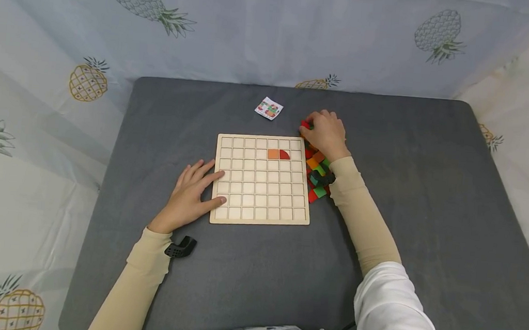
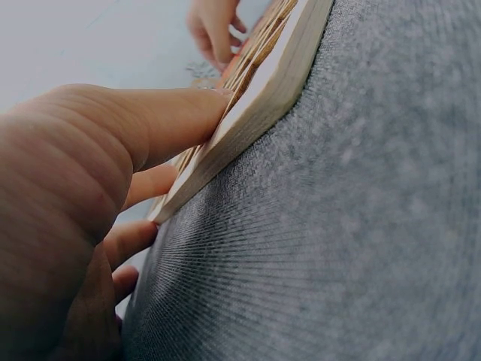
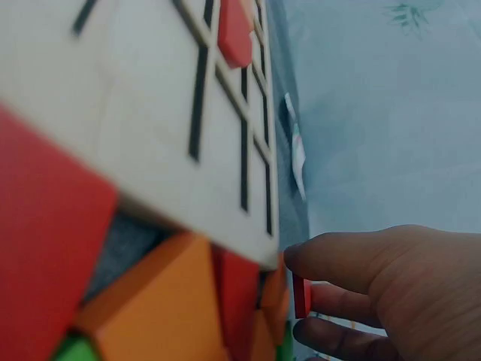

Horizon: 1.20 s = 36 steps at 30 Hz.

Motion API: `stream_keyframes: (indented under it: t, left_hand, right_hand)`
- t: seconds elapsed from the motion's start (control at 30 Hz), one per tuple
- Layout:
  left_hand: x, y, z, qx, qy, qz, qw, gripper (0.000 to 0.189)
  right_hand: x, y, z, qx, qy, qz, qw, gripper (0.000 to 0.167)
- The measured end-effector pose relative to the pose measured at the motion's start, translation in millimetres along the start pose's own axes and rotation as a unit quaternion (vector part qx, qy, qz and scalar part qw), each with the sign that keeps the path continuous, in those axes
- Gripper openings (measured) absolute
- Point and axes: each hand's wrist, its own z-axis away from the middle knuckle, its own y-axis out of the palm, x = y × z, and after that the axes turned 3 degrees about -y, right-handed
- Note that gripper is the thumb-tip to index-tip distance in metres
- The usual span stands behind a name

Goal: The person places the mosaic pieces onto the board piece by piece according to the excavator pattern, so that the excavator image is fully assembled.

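Note:
A square wooden grid board (image 1: 249, 187) lies on the dark grey table. An orange square tile (image 1: 273, 154) and a red quarter-round tile (image 1: 284, 155) sit side by side in its upper rows. My left hand (image 1: 189, 195) rests at the board's left edge, thumb and index finger over the rim, other fingers spread beside it. Beyond the board's upper right corner, my right hand (image 1: 327, 133) pinches a small red block (image 3: 301, 298) between thumb and fingers. Below that hand lies a pile of red, orange and green blocks (image 1: 316, 164), partly hidden by the wrist.
A small printed card (image 1: 269, 108) with a coloured pattern lies behind the board. A pineapple-print curtain (image 1: 256, 35) hangs along the table's back edge. Black wrist devices (image 1: 181, 247) stick out from both sleeves; the right one overlaps the pile in the head view.

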Motion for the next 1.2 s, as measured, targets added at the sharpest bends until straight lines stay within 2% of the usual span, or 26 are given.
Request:
stream_keyframes:
  t: [0.13, 0.23, 0.37, 0.5, 0.67, 1.2]
  left_hand:
    - [-0.7, -1.2, 0.6, -0.001, 0.002, 0.002, 1.0, 0.069]
    - [-0.4, -2.1, 0.7, -0.004, 0.004, 0.002, 1.0, 0.069]
    - [0.6, -2.3, 0.5, -0.007, 0.007, 0.001, 1.0, 0.069]
    - [1.0, -1.3, 0.4, -0.005, 0.003, 0.003, 1.0, 0.069]
    - [1.5, 0.3, -0.2, -0.003, 0.002, 0.002, 1.0, 0.069]
    - [0.1, -0.4, 0.6, -0.003, -0.001, -0.001, 1.0, 0.068]
  right_hand:
    - [8, -4, 4.8, 0.018, -0.04, -0.066, 0.9969, 0.041]
    - [19, -6, 8.7, 0.048, -0.092, -0.124, 0.9869, 0.038]
    - [38, -4, 13.3, 0.092, -0.154, -0.154, 0.9716, 0.035]
    - [54, 3, 16.4, 0.121, -0.189, -0.139, 0.9644, 0.034]
    - [65, 12, 17.7, 0.123, -0.216, -0.104, 0.963, 0.033]
    - [70, 21, 23.4, 0.112, -0.257, -0.051, 0.9587, 0.031]
